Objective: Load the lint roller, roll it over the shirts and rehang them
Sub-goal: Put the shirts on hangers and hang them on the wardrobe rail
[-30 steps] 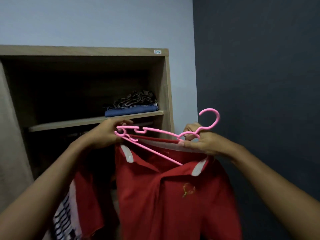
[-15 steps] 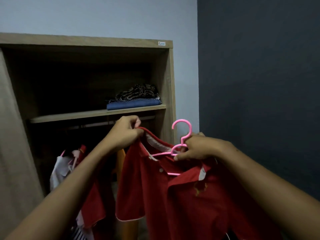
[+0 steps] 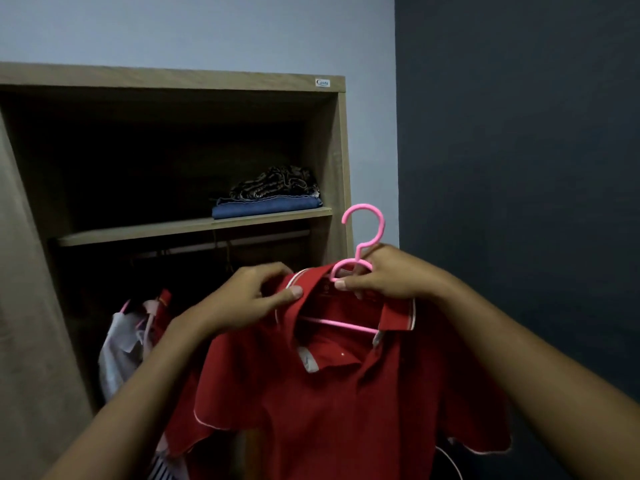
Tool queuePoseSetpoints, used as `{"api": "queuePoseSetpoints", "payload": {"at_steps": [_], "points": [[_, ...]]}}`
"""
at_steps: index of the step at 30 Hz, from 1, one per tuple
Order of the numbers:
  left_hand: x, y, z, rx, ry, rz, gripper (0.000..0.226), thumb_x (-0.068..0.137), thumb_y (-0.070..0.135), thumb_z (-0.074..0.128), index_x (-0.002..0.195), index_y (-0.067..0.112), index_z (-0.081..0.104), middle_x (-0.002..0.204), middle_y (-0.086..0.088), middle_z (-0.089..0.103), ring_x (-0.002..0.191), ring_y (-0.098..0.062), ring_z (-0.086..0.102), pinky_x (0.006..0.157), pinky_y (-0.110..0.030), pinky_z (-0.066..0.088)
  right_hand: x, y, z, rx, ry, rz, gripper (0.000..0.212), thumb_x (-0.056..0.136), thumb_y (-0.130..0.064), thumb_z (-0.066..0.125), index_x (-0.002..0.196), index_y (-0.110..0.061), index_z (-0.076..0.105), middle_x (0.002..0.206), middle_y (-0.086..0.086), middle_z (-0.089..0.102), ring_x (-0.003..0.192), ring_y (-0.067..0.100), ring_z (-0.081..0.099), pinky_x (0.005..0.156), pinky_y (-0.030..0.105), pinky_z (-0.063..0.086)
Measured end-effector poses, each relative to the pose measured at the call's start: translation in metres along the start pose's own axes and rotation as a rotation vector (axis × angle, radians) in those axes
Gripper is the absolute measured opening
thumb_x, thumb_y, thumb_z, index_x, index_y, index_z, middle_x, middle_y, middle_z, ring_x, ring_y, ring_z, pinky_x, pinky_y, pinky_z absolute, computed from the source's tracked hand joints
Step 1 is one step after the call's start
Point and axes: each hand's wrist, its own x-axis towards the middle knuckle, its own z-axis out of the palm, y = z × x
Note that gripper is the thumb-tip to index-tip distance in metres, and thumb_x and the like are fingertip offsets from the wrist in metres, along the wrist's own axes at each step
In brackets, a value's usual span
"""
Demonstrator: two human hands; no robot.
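Note:
A red polo shirt (image 3: 329, 403) with white collar trim hangs on a pink plastic hanger (image 3: 367, 233) in front of me. The hanger's hook stands upright above the collar, and its lower bar shows inside the neck opening. My right hand (image 3: 384, 275) grips the hanger's neck just below the hook. My left hand (image 3: 249, 299) pinches the left side of the red collar. No lint roller is in view.
An open wooden wardrobe (image 3: 332, 147) stands behind. Its shelf (image 3: 138, 230) carries folded clothes (image 3: 270, 195). A hanging rail (image 3: 263, 239) runs under the shelf, with white and red garments (image 3: 131, 337) hung at lower left. A dark wall (image 3: 519, 168) is to the right.
The pink hanger went from lying across the collar to sitting inside the shirt with its hook upright. My left hand shifted from the shoulder to the collar. The shirt now hangs squarer.

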Motion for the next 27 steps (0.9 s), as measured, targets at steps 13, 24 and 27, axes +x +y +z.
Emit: {"api": "queuePoseSetpoints", "payload": {"at_steps": [13, 24, 27], "points": [[0.003, -0.024, 0.015, 0.161, 0.202, -0.232, 0.065, 0.089, 0.071, 0.038, 0.061, 0.015, 0.057, 0.054, -0.001, 0.059, 0.059, -0.016, 0.061, 0.062, -0.035, 0.047, -0.017, 0.018, -0.026, 0.089, 0.227, 0.026, 0.023, 0.075, -0.014, 0.081, 0.089, -0.023, 0.066, 0.083, 0.001, 0.074, 0.076, 0.010, 0.072, 0.077, 0.042, 0.060], [0.009, -0.023, 0.029, -0.022, 0.151, -0.466, 0.069, 0.087, 0.074, 0.023, 0.050, 0.016, 0.033, 0.048, -0.002, 0.045, 0.052, -0.020, 0.048, 0.057, -0.032, 0.034, -0.038, 0.036, -0.038, 0.168, 0.121, 0.022, 0.025, 0.090, -0.041, 0.064, 0.090, -0.017, 0.069, 0.084, 0.000, 0.076, 0.080, 0.014, 0.072, 0.074, 0.045, 0.060], [0.008, -0.029, 0.035, -0.053, 0.183, -0.461, 0.068, 0.085, 0.075, 0.026, 0.050, 0.017, 0.034, 0.047, 0.001, 0.045, 0.050, -0.018, 0.048, 0.057, -0.031, 0.035, -0.036, 0.061, -0.029, -0.040, -0.186, 0.122, 0.044, 0.084, -0.064, 0.058, 0.090, -0.022, 0.072, 0.089, -0.005, 0.075, 0.083, 0.010, 0.070, 0.083, 0.042, 0.057]]}}
